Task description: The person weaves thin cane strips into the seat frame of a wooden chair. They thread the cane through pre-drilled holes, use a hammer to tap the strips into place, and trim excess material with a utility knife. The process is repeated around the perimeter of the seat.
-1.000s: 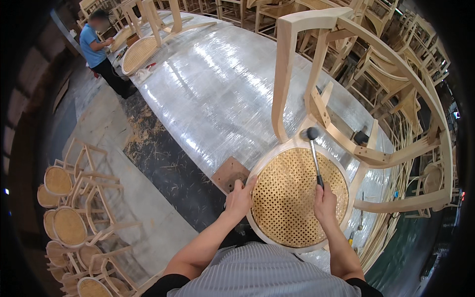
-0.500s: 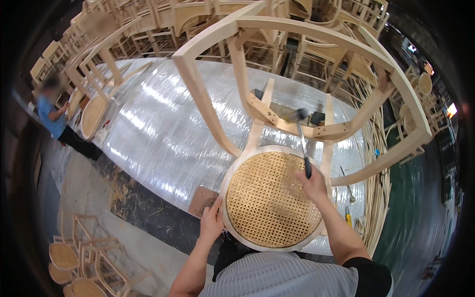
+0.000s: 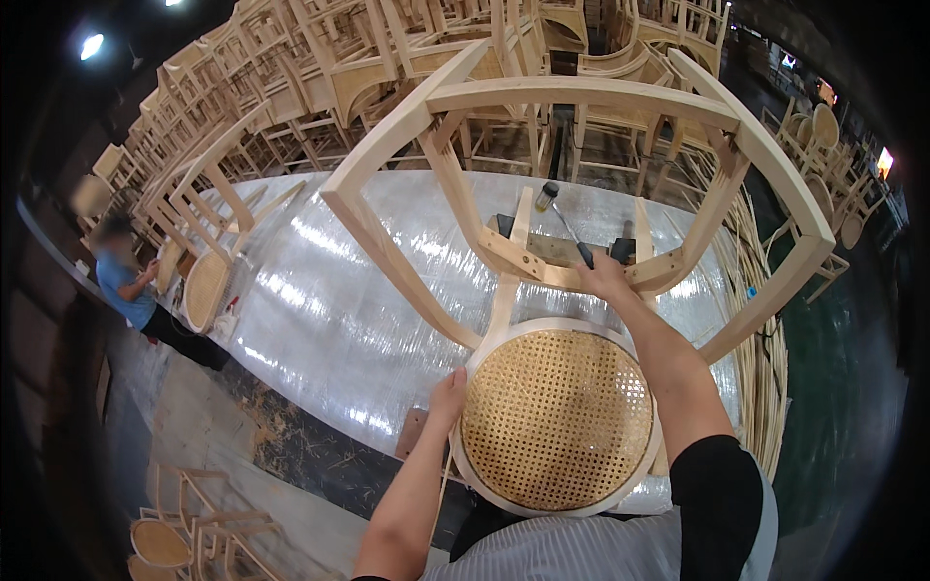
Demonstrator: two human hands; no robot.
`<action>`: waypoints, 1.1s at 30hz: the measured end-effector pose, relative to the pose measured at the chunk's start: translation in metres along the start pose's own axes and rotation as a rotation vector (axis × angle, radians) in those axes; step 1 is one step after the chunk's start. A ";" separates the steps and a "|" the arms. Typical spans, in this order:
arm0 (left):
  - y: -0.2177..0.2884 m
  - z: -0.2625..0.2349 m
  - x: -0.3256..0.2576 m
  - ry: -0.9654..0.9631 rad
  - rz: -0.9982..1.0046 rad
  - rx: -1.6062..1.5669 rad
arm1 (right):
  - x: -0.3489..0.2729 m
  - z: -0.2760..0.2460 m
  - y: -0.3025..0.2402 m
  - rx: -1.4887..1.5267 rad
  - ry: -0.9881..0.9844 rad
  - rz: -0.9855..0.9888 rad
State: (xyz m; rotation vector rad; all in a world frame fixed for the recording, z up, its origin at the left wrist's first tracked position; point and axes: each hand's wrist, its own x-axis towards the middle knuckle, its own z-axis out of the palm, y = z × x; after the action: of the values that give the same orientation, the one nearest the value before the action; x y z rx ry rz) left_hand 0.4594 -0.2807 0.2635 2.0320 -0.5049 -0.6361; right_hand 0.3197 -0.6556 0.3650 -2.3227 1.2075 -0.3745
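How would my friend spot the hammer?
Find the shiny table, then the nearest round woven seat, low in the middle. Just beyond it, the right hand grips the hammer. Its thin metal shaft and black handle set it apart from the pale chair frame around it.

The chair (image 3: 591, 90) is pale wood throughout, bare-looking, smooth and matt along its curved rails. Its round seat (image 3: 557, 421) is woven cane — golden, open-holed, with a faint sheen — set in a smooth wooden ring (image 3: 513, 331). The hammer's shaft (image 3: 569, 226) gleams like metal; the dark handle (image 3: 586, 256) could be rubber or plastic, and I can't tell from here what its black and yellowish head (image 3: 549, 193) is made of. Clear plastic film covers the counter (image 3: 329, 320), glossy and wrinkled, throwing back white streaks. Cane-like strips (image 3: 763, 397) look dry and matt. The grey striped shirt (image 3: 581, 550) is cloth, its sleeve (image 3: 717, 494) a dull black.
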 end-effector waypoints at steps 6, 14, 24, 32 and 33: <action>-0.001 0.012 -0.001 0.058 -0.024 0.047 | 0.015 0.014 0.005 -0.099 -0.208 0.058; -0.006 0.005 -0.011 0.127 -0.018 -0.032 | 0.018 0.029 0.006 -0.085 -0.187 -0.058; -0.003 0.001 -0.011 0.157 0.030 0.074 | 0.017 0.036 0.003 -0.093 -0.192 0.005; -0.003 0.000 -0.045 0.443 0.155 0.014 | 0.020 0.045 0.017 -0.118 -0.126 -0.089; -0.005 -0.003 -0.056 0.516 0.233 0.006 | 0.021 0.044 0.016 -0.119 -0.114 -0.110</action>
State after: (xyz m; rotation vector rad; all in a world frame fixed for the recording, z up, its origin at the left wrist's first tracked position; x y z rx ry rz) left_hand 0.4181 -0.2439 0.2736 2.0039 -0.4214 0.0375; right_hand 0.3406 -0.6674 0.3204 -2.4827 1.0770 -0.2099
